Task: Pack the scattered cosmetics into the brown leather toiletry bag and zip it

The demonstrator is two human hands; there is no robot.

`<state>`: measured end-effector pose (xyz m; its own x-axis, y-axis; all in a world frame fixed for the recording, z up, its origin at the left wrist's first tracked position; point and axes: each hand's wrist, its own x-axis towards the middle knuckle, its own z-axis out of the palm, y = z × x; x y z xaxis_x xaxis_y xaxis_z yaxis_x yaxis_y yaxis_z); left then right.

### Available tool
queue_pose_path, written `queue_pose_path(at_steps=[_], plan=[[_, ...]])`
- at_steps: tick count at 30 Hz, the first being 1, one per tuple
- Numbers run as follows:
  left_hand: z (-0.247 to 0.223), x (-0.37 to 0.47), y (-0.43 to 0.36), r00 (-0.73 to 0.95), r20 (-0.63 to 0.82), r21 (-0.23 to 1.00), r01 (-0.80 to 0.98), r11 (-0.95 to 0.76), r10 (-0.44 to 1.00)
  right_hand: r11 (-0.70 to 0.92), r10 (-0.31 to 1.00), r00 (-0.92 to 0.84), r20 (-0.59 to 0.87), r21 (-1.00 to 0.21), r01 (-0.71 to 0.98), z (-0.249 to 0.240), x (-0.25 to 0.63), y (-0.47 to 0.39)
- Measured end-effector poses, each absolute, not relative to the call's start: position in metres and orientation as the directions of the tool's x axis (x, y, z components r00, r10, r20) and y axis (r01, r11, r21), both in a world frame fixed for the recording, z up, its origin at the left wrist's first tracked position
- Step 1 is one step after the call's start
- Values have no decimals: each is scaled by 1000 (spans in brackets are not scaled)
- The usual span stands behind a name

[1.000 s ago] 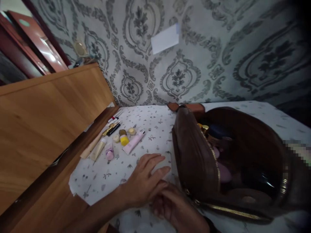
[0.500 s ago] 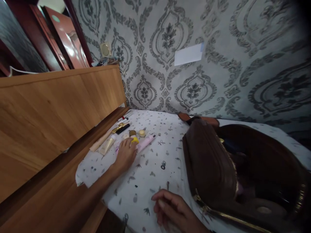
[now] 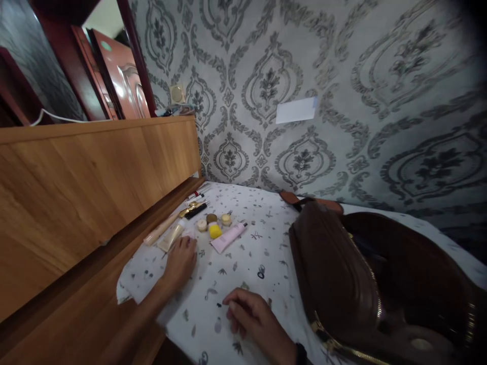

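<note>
My left hand (image 3: pixel 181 263) lies palm down on the patterned white sheet (image 3: pixel 243 274). Its curled fingertips touch a pale pink item (image 3: pixel 189 233), mostly covered by them. Just beyond it is a cream tube (image 3: pixel 172 237). To its right lie a yellow item (image 3: pixel 215 231), a pink tube (image 3: pixel 230 237) and small round pots, one white (image 3: pixel 202 225), one brown-topped (image 3: pixel 211 218) and one cream (image 3: pixel 226 219). My right hand (image 3: pixel 254 319), loosely curled with the fingers a little apart and nothing seen in it, hovers over or rests on the sheet nearer me.
A large brown bag (image 3: pixel 327 263) stands unzipped at the right, with dark contents. Along the left edge lie a long peach tube (image 3: pixel 162 229), a black pen-like item (image 3: pixel 196 210) and gold pieces (image 3: pixel 189 209). A wooden board (image 3: pixel 95 177) borders the left; a patterned wall (image 3: pixel 262 142) rises behind.
My left hand has drawn back to the left, off the yellow item, uncovering it and the white pot. My right hand has shifted slightly left in view. The camera has tilted up a little.
</note>
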<state>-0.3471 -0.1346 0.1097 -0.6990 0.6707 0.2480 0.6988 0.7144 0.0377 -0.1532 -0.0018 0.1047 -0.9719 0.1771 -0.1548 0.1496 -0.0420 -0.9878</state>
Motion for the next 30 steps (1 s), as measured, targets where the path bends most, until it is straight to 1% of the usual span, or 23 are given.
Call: queue_pose_path(at_steps=[4, 9, 11, 16, 20, 23, 26, 28, 30], plan=[[109, -345, -141, -651, 241, 28, 746, 666, 720, -65, 213, -972, -102, -994, 90, 96, -156, 1], [116, -339, -135, -590, 277, -39, 782, 622, 758, -183, 234, -966, -106, -981, 64, 98, -152, 6], [120, -335, -124, -552, 283, -50, 808, 587, 784, -228, 234, -965, -121, -972, 66, 100, -151, 8], [125, -326, -82, -490, 216, -46, 859, 510, 845, -329, 228, -965, -126, -943, 45, 97, -149, 12], [124, -324, -49, -450, 216, -63, 879, 472, 867, -433, 250, -956, -154, -901, 32, 96, -149, 13], [121, -325, -31, -458, 215, -35, 879, 475, 863, -493, 265, -949, -171, -870, 20, 98, -150, 14], [121, -326, -20, -492, 216, 21, 866, 500, 843, -552, 284, -937, -201, -834, 11, 101, -150, 15], [124, -328, -18, -525, 211, 88, 850, 519, 825, -585, 302, -929, -212, -811, -5, 103, -149, 17], [128, -332, -22, -554, 189, 182, 831, 525, 811, -617, 321, -923, -215, -786, -32, 104, -148, 18]])
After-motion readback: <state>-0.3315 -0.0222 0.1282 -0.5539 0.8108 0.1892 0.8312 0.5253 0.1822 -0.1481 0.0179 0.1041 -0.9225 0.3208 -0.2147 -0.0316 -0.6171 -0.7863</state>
